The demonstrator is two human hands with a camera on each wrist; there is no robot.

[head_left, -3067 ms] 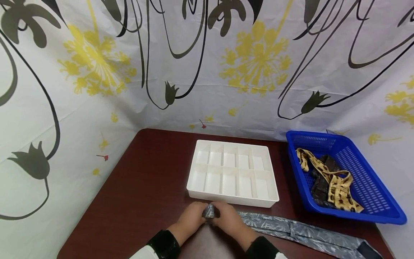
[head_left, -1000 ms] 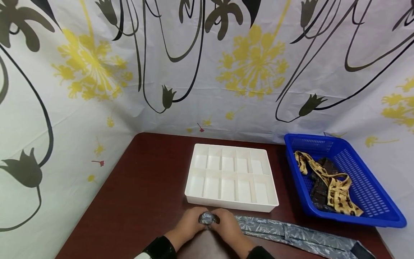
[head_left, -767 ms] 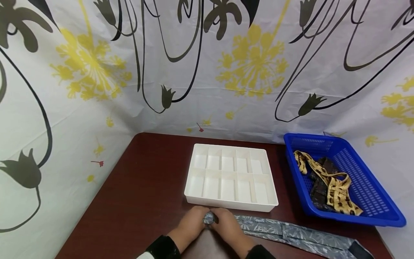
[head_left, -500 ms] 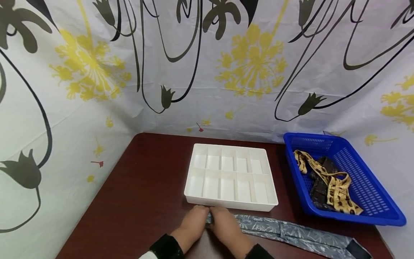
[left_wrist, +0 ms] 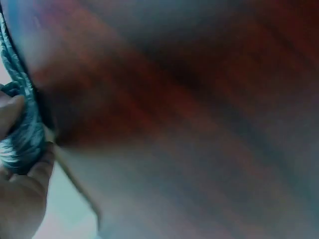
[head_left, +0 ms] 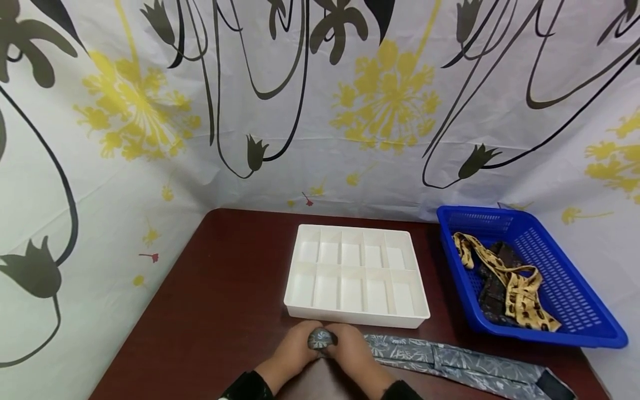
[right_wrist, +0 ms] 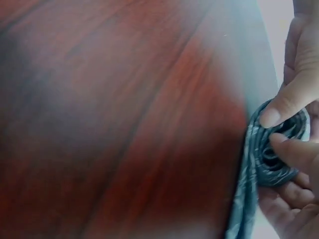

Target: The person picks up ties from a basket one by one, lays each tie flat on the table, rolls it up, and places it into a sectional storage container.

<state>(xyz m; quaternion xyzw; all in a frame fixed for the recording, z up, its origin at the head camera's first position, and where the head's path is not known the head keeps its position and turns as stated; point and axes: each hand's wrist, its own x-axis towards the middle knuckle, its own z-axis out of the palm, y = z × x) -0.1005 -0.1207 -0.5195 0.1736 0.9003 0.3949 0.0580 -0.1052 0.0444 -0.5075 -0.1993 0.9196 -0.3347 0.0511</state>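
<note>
Both hands work on a grey necktie with a pale leaf pattern, coiled at one end. My left hand (head_left: 295, 347) grips the coil (head_left: 321, 338) from the left, and my right hand (head_left: 352, 350) grips it from the right. The necktie's flat length (head_left: 460, 361) runs off to the right along the table, its dark tip at the lower right. In the right wrist view the layers of the roll (right_wrist: 264, 172) show from the side, with thumbs pressed on its face. Fingers also close round the roll (left_wrist: 22, 149) at the left of the left wrist view.
A white tray (head_left: 357, 319) with two rows of compartments stands just beyond the hands. To its right sits a blue plastic basket (head_left: 565, 272) holding a yellow patterned strip (head_left: 525, 300) and dark folded cloth (head_left: 492, 300). Patterned curtain surrounds the dark red table (head_left: 220, 289).
The necktie's flat length has slid a little left towards the hands. Half a second ago the fingers covered most of the coil; now its rounded top shows between them again.
</note>
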